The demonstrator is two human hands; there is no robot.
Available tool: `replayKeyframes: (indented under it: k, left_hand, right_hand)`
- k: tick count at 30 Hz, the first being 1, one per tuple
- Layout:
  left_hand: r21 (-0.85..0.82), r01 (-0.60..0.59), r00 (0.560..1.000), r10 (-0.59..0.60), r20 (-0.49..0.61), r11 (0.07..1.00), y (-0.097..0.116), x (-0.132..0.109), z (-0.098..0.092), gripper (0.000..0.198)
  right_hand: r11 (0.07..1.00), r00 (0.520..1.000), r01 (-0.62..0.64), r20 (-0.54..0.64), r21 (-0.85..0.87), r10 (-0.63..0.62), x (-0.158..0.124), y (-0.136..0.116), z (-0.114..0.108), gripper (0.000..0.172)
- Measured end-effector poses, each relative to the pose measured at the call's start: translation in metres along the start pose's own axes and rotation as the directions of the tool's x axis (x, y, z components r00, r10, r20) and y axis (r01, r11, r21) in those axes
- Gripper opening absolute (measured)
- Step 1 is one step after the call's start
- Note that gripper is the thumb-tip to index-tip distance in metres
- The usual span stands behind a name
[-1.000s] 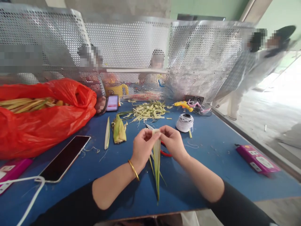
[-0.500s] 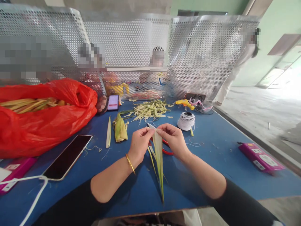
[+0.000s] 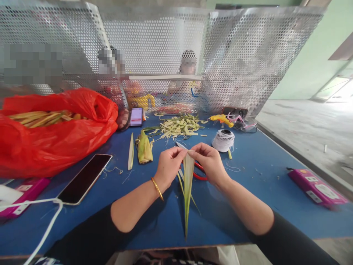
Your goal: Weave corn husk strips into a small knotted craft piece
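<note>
A long pale-green leaf strip, like a corn husk (image 3: 188, 180), hangs point-down over the table between my hands. My left hand (image 3: 170, 165) pinches one side of its wide top edge, and my right hand (image 3: 209, 161) pinches the other, fingertips almost meeting. Partly hidden behind the leaf and my right hand lie scissors with red handles (image 3: 199, 173), blades pointing up and left. Thin leaf slivers (image 3: 180, 184) rest beside the held leaf. Left of my hands are a folded husk bundle (image 3: 144, 148) and a single husk piece (image 3: 131, 151).
A heap of husk scraps (image 3: 180, 126) lies at the back. Right of it sit a white thread spool (image 3: 223, 140) and a yellow glue gun (image 3: 221, 119). A red bag (image 3: 91, 147) and a phone (image 3: 85, 178) are at left, a purple pack (image 3: 317, 187) at right.
The view has shifted slightly, moving the scene a little to the right. Both hands keep their pinch on the husk, whose lower tip has swung slightly left.
</note>
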State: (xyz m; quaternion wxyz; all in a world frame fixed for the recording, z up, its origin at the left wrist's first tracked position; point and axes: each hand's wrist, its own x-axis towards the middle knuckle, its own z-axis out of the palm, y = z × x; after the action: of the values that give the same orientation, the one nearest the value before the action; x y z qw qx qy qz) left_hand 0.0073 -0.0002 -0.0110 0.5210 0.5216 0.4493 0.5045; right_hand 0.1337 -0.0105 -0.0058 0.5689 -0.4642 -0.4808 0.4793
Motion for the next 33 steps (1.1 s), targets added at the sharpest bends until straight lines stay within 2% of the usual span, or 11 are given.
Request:
replayKeyframes:
  k: [8, 15, 22, 27, 33]
  left_hand:
    - [-0.023, 0.014, 1.0, -0.013, 0.027, 1.0, 0.002, 0.0, 0.001, 0.016]
    - [0.017, -0.029, 1.0, 0.029, 0.009, 0.999, -0.002, -0.002, 0.002, 0.015]
    - [-0.021, -0.056, 0.998, 0.056, -0.031, 0.998, -0.005, -0.001, 0.003, 0.018]
    - [-0.009, -0.048, 0.999, 0.048, -0.005, 0.999, -0.01, -0.005, 0.006, 0.021]
    - [0.082, -0.128, 0.988, 0.135, -0.08, 0.988, -0.015, -0.007, 0.008, 0.024]
  right_hand:
    - [0.998, 0.998, 0.063, -0.003, -0.01, -0.063, 0.001, 0.0, -0.001, 0.022]
    - [0.994, 0.997, 0.074, 0.034, -0.084, -0.071, 0.002, 0.005, -0.002, 0.021]
    - [1.0, 1.0, 0.03, -0.001, 0.009, -0.03, -0.001, 0.007, 0.004, 0.027]
    - [0.999, 0.996, 0.051, -0.066, -0.012, -0.052, 0.0, 0.008, 0.004, 0.025]
    - [0.993, 0.996, 0.079, -0.027, -0.091, -0.082, -0.001, 0.013, 0.005, 0.026]
